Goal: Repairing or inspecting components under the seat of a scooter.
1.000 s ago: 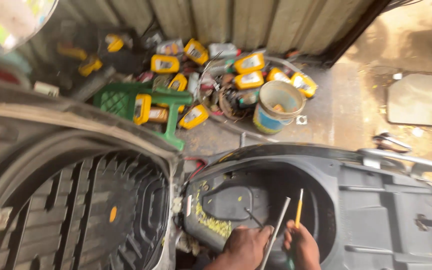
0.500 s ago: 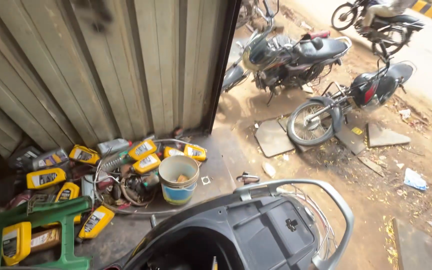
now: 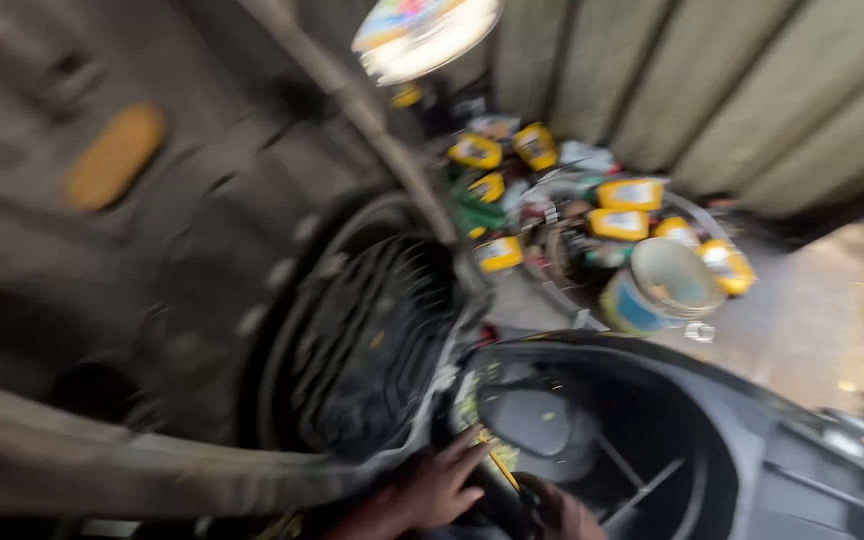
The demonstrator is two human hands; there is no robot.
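Seat (image 3: 352, 340): raised seat underside, dark and ribbed, filling the view from 9 to 11 o'clock; blurred by head motion.
Left hand (image 3: 437, 490): at 6 o'clock, fingers (image 3: 467, 452) spread narrow and resting on the tub's front rim; it grips nothing that I can make out.
Tool (image 3: 502, 468): thin yellow-handled shaft just beside the left hand, between the two hands, slanting into the tub. Probably stiff and light, with a smooth handle that may slip in oily fingers; best held at the yellow handle, not the bare shaft.
Right hand (image 3: 562, 510): at 6 o'clock, low in the tub and partly cut off by the frame edge; cannot tell whether its fingers are closed on the tool.
Tub (image 3: 692, 450): open black under-seat well of a scooter, 5 o'clock, with thin rods lying inside.
Bucket (image 3: 657, 285): blue and pale, on the floor at 2 o'clock.
Cans (image 3: 617, 205): yellow oil cans heaped around the bucket, 1 o'clock, against a corrugated wall (image 3: 712, 90).
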